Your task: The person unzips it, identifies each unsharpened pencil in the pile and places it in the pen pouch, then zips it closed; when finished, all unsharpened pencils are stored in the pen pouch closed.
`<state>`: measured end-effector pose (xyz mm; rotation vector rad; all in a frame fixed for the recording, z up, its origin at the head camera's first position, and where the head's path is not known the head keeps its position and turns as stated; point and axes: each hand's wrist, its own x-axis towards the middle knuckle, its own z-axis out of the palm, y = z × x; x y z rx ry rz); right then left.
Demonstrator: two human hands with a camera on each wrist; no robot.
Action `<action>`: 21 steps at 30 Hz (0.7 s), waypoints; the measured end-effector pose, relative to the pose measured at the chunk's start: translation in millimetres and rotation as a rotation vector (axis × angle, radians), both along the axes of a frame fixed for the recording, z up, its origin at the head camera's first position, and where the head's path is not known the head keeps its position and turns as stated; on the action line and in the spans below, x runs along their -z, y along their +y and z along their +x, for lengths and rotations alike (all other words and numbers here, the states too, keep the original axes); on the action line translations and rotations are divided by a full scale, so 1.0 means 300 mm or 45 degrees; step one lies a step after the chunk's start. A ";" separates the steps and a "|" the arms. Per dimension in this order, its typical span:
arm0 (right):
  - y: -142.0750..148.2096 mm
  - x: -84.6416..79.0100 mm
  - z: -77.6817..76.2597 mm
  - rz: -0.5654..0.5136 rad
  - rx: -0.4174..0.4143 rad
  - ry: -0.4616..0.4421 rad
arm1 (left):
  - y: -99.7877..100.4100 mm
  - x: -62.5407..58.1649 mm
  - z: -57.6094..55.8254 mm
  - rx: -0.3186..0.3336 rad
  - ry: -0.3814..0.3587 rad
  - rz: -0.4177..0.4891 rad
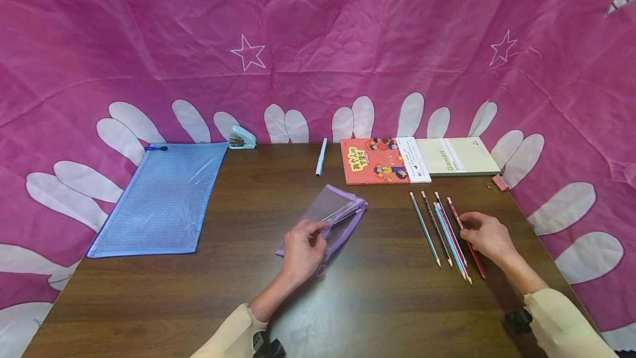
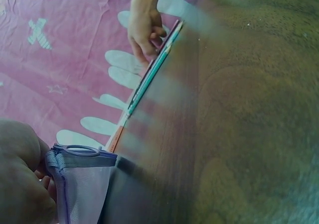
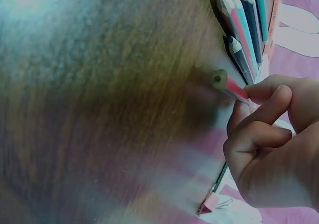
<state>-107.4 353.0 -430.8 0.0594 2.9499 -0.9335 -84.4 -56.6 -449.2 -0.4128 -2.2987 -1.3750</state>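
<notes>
The left hand [image 1: 304,247] pinches the edge of a purple pouch [image 1: 324,206], sheer mesh bound in purple trim. Well right of the pouch, the right hand [image 1: 488,236] pinches a red pencil [image 1: 476,258], beside a loose row of sharpened pencils [image 1: 449,237]. Only the right wrist view shows the red pencil's blunt, dark-cored end (its neighbours taper); only the head view shows the ribbed blue folder [image 1: 156,203] left of the pouch.

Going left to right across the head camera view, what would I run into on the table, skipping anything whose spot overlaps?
Blue zip folder, light-blue stapler, purple mesh pouch, teal pencil, red pencil, pink binder clip.
</notes>
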 end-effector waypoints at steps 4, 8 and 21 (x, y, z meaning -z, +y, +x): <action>-0.007 -0.007 0.002 -0.118 0.039 -0.055 | -0.002 -0.004 0.001 0.001 -0.020 -0.001; -0.020 -0.021 0.001 -0.215 0.062 -0.073 | -0.002 -0.005 -0.001 0.005 -0.019 0.000; -0.060 -0.050 -0.007 -0.901 0.160 -0.264 | 0.003 -0.003 0.001 0.003 -0.028 0.002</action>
